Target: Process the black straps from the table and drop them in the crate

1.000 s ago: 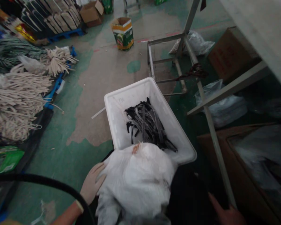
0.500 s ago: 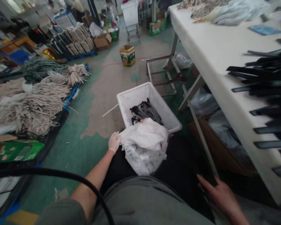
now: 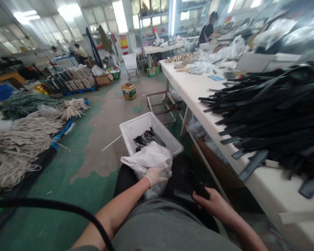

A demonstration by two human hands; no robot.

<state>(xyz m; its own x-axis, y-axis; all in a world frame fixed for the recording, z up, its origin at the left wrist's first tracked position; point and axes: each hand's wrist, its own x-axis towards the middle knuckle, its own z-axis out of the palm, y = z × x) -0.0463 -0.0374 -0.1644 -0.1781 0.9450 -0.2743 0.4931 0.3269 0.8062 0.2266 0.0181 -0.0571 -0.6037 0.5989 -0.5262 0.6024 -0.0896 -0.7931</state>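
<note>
My left hand [image 3: 156,176], in a pale glove, lies on a crumpled white plastic bag [image 3: 151,155] in my lap, its fingers stretched across the plastic. Bare and lower right, my right hand [image 3: 211,201] is closed around a dark strap [image 3: 201,188] over my thigh. The bag overlaps the near end of a white bin [image 3: 167,134], where black and grey straps [image 3: 148,138] lie. A large heap of black straps [image 3: 272,115] covers the near part of the white table [image 3: 181,78] on the right.
Bundles of beige straps [image 3: 18,146] lie on a pallet at the left. A green and yellow box [image 3: 128,91] stands on the floor ahead, left of a metal frame [image 3: 161,111]. A person [image 3: 208,29] is at the far tables. A black cable [image 3: 68,208] crosses the lower left.
The view has tilted up and turned right. My left hand has moved from the bag's left edge onto its lower part. My right hand has moved inward, and a dark strap now shows in it.
</note>
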